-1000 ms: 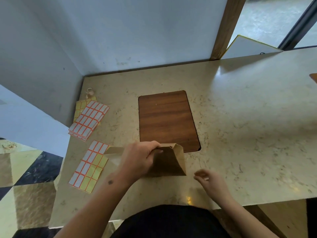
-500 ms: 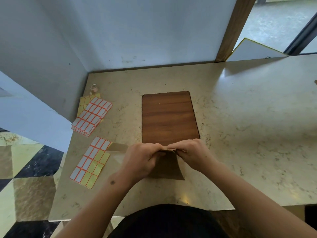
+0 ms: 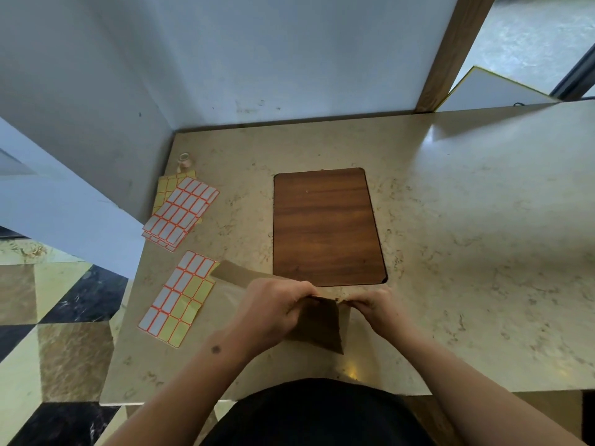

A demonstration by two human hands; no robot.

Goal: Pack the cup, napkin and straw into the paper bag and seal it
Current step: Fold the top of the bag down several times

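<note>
A brown paper bag [image 3: 320, 326] stands on the marble counter [image 3: 467, 252] close to its front edge. My left hand [image 3: 273, 312] grips the bag's top edge on the left side. My right hand [image 3: 376, 309] pinches the same top edge on the right. The two hands meet at the folded top. A flat strip of brown paper [image 3: 231, 273] pokes out to the left behind my left hand. No cup, napkin or straw shows; the bag's inside is hidden.
A dark wooden board [image 3: 325, 226] lies just beyond the bag. Two sheets of orange-edged labels [image 3: 178, 297] [image 3: 182, 214] lie at the left, with a small tape roll [image 3: 185, 160] behind them. A white wall borders the back and left.
My right hand rose from the counter at the right and took hold of the bag's top edge beside my left hand. The bag's top is now pressed narrower.
</note>
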